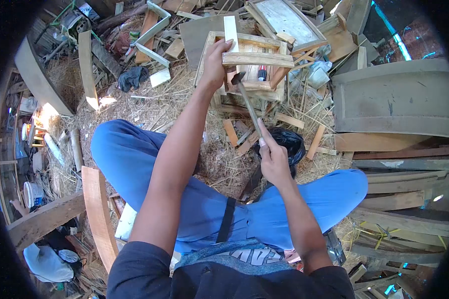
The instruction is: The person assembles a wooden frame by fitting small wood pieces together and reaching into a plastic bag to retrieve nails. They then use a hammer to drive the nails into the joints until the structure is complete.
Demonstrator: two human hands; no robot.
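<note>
My left hand (216,66) is closed around the left end of a small wooden frame (259,60) in front of me. Right beside its fingers, a pale flat wooden strip (230,31) sticks up past the frame. In my right hand (275,158) is the handle of a hammer (249,104), gripped near its lower end. The dark hammer head (238,77) overlaps the frame's lower left corner, just below my left hand. Under the frame stands a wooden box-like piece (279,93). A red and black object (262,74) shows inside the frame.
A black plastic bag (287,142) lies beyond my right hand, near wood offcuts (230,133). Behind the frame leans a wooden-edged panel (287,22). Stacked boards (404,184) line the right side. A curved plank (99,209) stands by my left knee, over straw-like litter.
</note>
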